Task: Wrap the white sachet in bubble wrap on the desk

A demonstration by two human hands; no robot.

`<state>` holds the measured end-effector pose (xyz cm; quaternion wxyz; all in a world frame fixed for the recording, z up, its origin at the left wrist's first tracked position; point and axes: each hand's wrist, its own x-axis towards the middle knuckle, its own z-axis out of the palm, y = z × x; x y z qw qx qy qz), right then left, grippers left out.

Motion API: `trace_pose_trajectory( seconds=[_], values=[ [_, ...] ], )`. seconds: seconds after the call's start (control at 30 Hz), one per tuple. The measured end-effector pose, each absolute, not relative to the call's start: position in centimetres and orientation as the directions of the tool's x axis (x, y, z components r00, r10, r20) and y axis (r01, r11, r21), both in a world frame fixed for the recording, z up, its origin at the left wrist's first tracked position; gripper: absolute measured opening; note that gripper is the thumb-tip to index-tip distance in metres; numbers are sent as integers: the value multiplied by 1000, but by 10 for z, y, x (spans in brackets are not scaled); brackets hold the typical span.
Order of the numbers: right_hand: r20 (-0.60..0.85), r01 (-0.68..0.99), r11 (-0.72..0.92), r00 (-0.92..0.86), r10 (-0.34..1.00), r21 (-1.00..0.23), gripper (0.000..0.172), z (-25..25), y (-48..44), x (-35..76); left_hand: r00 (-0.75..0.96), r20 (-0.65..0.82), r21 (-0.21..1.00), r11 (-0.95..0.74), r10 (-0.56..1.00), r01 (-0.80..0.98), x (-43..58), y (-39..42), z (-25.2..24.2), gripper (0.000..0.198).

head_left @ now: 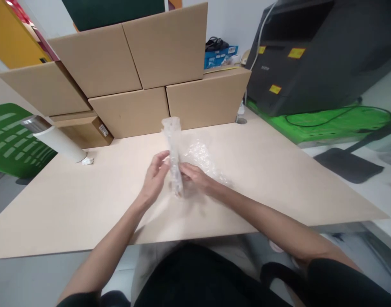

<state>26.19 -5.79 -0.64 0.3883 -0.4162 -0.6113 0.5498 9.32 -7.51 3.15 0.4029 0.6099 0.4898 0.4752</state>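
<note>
A narrow, upright strip of clear bubble wrap [174, 149] stands above the table between my hands, its lower end blurred. My left hand [154, 177] curls its fingers against the strip's left side. From the other side, my right hand [195, 175] pinches the strip, with some fingertips out of sight. More clear bubble wrap [200, 155] lies spread on the table just behind my right hand; whether it joins the strip I cannot tell. Anything inside the strip cannot be made out.
Stacked cardboard boxes [128, 113] line the table's back edge. A white cylinder [59, 143] with a metallic top leans at the left, beside a small crumpled white scrap [88, 161]. To the right are a dark grey machine [297, 64] and a black flat-based stand [347, 165].
</note>
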Motion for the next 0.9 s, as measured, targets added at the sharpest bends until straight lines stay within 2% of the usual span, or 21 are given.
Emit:
trace_pose_trajectory(
  seconds=[0.07,0.1,0.23,0.33,0.4,0.5,0.57,0.63,0.9],
  values=[
    [15,64,36,-302,953,-997,41,-7,-58,281,174,212,922,-256,962,292,113,-68,22,50],
    [38,106,69,-271,962,-992,37,-7,-57,292,215,229,890,-294,949,349,122,-64,15,50],
    [277,412,310,-140,951,-857,21,-14,-53,336,327,239,683,-398,914,613,151,-55,-13,47],
    [282,486,247,0,959,-838,22,-22,-44,355,370,189,565,-409,910,717,162,-54,-26,46],
    [166,413,114,92,982,-904,26,-26,-34,356,391,192,516,-431,900,740,165,-54,-30,47],
    [-48,129,-63,118,992,-990,32,-24,-13,345,403,218,486,-457,889,745,165,-55,-33,47],
    [-160,-118,-151,68,985,-981,27,-20,4,333,401,233,486,-463,886,741,163,-55,-34,45],
    [-227,-273,-219,0,974,-937,20,-14,21,321,400,237,491,-464,885,737,162,-55,-34,42],
    [-285,-387,-318,-143,948,-866,6,4,55,304,407,221,517,-461,886,721,162,-58,-32,40]
  ],
)
